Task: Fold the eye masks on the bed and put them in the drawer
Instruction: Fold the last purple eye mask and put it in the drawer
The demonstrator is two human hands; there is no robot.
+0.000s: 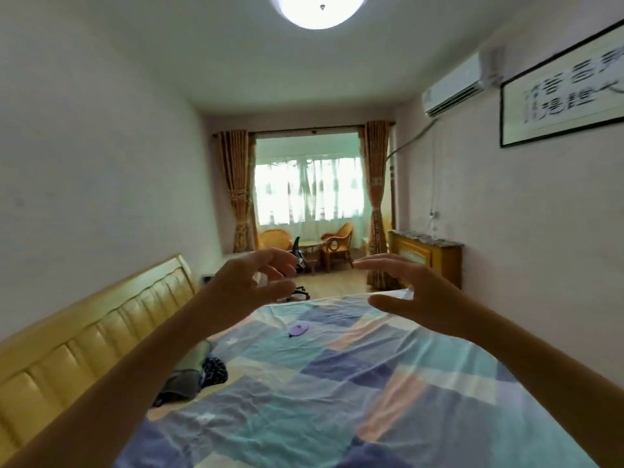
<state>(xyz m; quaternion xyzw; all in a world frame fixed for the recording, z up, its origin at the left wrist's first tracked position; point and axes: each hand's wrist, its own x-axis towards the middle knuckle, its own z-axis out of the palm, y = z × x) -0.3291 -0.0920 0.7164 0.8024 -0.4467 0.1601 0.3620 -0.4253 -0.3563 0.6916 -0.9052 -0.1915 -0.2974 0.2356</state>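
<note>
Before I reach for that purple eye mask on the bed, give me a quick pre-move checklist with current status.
1. Left hand free: ok, fingers relaxed, holding nothing.
2. Right hand free: ok, open and raised above the bed.
3. Purple eye mask in view: ok, lying on the patchwork sheet, apart from both hands.
4. Mask already folded: cannot tell, too small.
5. Path to the mask: ok, bare sheet around it; dark clothes lie aside by the headboard.
6. Drawer located: not ok, none in view.
</note>
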